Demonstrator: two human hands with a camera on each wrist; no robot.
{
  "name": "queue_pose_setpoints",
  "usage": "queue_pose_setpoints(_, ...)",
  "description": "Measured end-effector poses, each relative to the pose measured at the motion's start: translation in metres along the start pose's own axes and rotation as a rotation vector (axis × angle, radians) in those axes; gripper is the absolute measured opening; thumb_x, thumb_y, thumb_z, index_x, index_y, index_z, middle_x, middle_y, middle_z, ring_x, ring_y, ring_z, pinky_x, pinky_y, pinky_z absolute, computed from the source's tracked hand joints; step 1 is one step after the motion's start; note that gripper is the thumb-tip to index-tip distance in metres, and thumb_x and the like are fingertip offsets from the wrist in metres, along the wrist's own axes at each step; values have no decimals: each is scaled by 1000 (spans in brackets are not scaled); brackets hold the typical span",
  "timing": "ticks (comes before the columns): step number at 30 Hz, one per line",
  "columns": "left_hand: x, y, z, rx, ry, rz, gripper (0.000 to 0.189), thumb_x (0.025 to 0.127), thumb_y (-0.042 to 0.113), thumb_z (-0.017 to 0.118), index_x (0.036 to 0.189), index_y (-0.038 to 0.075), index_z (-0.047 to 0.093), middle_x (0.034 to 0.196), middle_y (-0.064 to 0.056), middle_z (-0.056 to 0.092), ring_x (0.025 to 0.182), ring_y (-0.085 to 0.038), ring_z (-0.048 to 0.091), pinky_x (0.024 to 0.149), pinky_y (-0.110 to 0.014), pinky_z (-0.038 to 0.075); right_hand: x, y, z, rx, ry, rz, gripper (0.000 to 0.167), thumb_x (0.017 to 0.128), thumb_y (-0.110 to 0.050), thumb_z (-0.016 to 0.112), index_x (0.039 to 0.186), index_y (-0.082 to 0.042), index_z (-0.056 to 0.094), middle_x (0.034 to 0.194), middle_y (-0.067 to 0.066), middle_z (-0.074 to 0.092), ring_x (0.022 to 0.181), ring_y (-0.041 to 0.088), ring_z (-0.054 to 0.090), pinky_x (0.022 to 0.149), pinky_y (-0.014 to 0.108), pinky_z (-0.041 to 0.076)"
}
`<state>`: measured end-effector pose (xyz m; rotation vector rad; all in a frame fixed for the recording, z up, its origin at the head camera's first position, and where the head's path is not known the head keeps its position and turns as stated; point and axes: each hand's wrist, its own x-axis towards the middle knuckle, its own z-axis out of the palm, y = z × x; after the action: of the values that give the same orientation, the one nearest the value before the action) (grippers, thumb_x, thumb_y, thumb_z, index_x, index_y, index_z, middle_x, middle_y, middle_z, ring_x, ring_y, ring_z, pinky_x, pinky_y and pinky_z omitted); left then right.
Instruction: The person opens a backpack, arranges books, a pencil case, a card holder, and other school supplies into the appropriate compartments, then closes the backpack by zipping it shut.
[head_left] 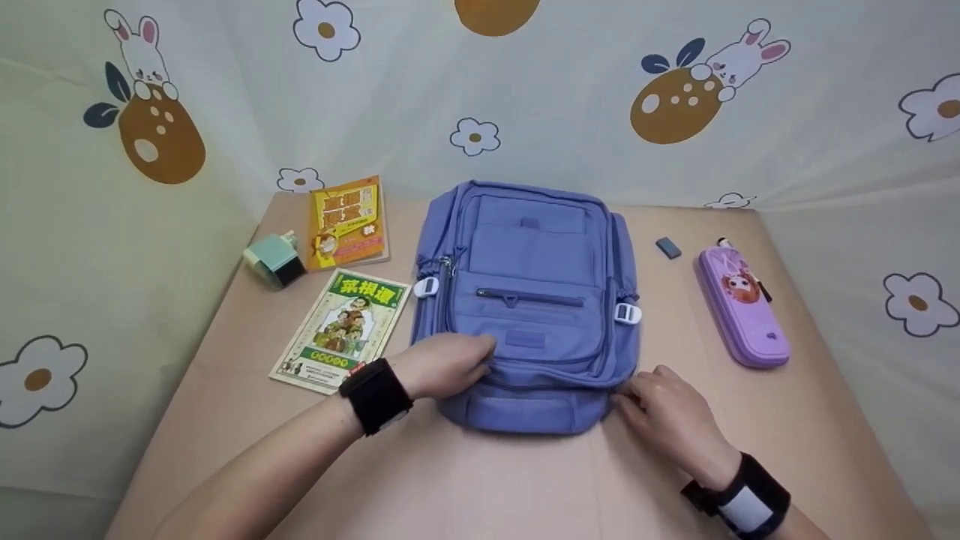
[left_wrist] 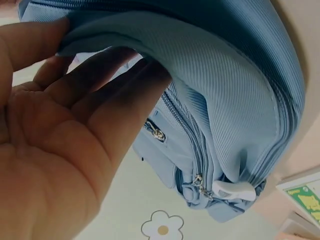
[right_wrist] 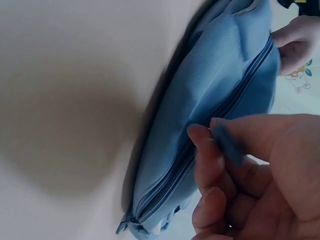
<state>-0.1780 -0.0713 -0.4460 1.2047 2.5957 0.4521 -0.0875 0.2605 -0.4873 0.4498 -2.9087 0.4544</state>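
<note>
A blue backpack (head_left: 536, 247) lies front side up on the table. My left hand (head_left: 448, 365) grips the fabric at its lower left front; in the left wrist view the thumb and fingers pinch a fold of cloth (left_wrist: 220, 85). At the lower right side is my right hand (head_left: 675, 420). Its thumb and index finger pinch a small dark blue zipper pull (right_wrist: 227, 145), seen blurred in the right wrist view. Beside that hand a long zipper (right_wrist: 240, 87) runs along the bag's edge.
Left of the bag lie a green-and-cream book (head_left: 341, 330), an orange book (head_left: 349, 221) and a mint-green object with a dark face (head_left: 276, 260). To the right are a small blue-grey block (head_left: 668, 248) and a purple pencil case (head_left: 742, 307). Patterned cloth (head_left: 555, 97) hangs around the table.
</note>
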Motion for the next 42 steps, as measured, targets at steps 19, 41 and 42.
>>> queue_pose_setpoints(19, 7, 6, 5, -60, 18, -60, 11, 103, 20, 59, 102, 11, 52, 81, -2, 60, 81, -25, 68, 77, -44, 59, 14, -64, -1, 56, 44, -236, 12, 88, -18, 80, 83, -19, 69, 78, -11, 65, 75, 10, 60, 66, 31, 51)
queue_pose_setpoints(41, 3, -2, 7, -77, 22, -27, 13, 104, 20, 57, 104, 9, 49, 80, -4, 59, 81, -26, 68, 76, -43, 59, 22, 29, 5, 112, 76, -388, 41, 76, -11, 89, 114, -9, 72, 112, 1, 68, 104, 19, 64, 90, 39, 54)
queue_pose_setpoints(42, 3, -2, 8, -79, 22, -26, 13, 104, 20, 58, 104, 9, 49, 80, -3, 59, 80, -26, 68, 76, -43, 59, 23, 30, 8, 120, 89, -399, 39, 76, -10, 89, 112, -9, 73, 111, 1, 67, 103, 19, 64, 88, 38, 55)
